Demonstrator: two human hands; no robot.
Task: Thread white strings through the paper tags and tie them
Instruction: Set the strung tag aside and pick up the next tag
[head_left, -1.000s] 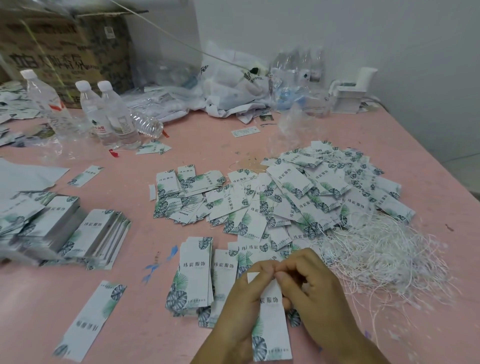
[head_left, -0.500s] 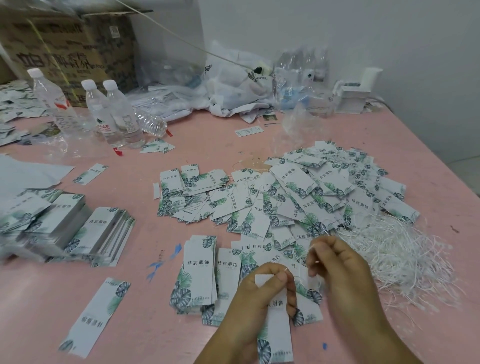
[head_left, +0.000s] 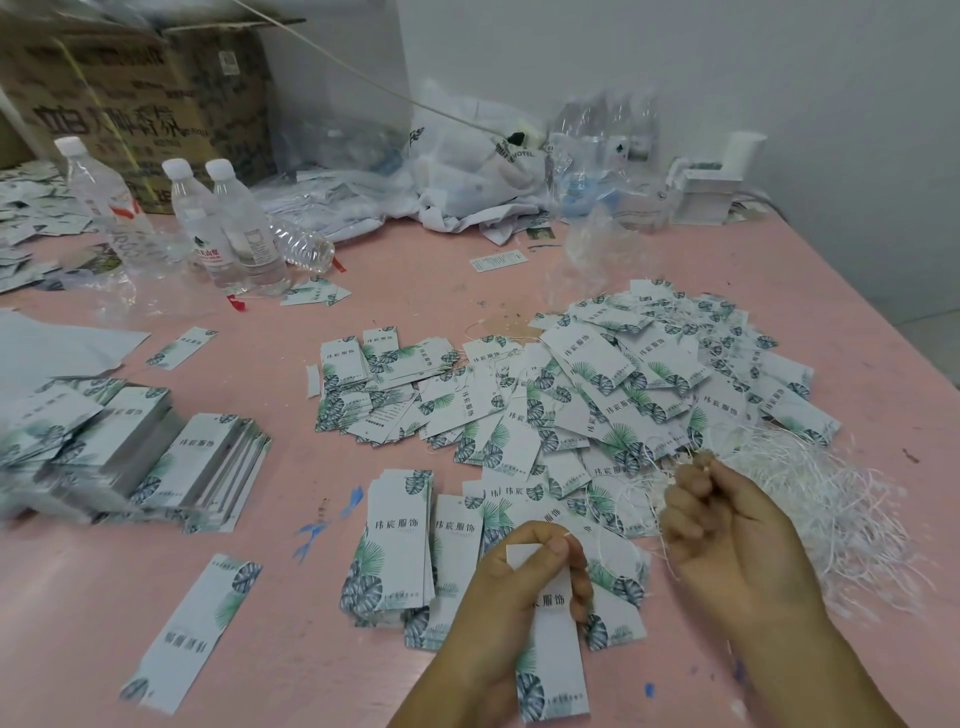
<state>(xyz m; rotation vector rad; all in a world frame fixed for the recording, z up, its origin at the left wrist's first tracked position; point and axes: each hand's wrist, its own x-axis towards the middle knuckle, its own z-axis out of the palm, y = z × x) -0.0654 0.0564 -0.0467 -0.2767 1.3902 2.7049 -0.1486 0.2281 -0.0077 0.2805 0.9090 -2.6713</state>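
Note:
My left hand (head_left: 524, 587) pinches the top of a white paper tag (head_left: 553, 660) with a green leaf print, held near the table's front edge. A thin white string (head_left: 605, 540) runs from the tag's top up to my right hand (head_left: 727, 525), which pinches it between curled fingers, up and to the right of the tag. A tangle of loose white strings (head_left: 810, 499) lies just right of that hand. A wide heap of tags (head_left: 623, 384) spreads across the table's middle, and small stacks of tags (head_left: 400, 540) lie left of my left hand.
Taller tag stacks (head_left: 156, 462) sit at the left, with a single tag (head_left: 192, 629) near the front. Three water bottles (head_left: 223, 228) stand at the back left before a cardboard box (head_left: 130, 98). Plastic bags (head_left: 467, 171) and a white device (head_left: 717, 176) line the wall on the pink table (head_left: 363, 291).
My right hand has drawn away from the tag, up and to the right, pulling the string out with it. The left hand keeps its hold on the tag.

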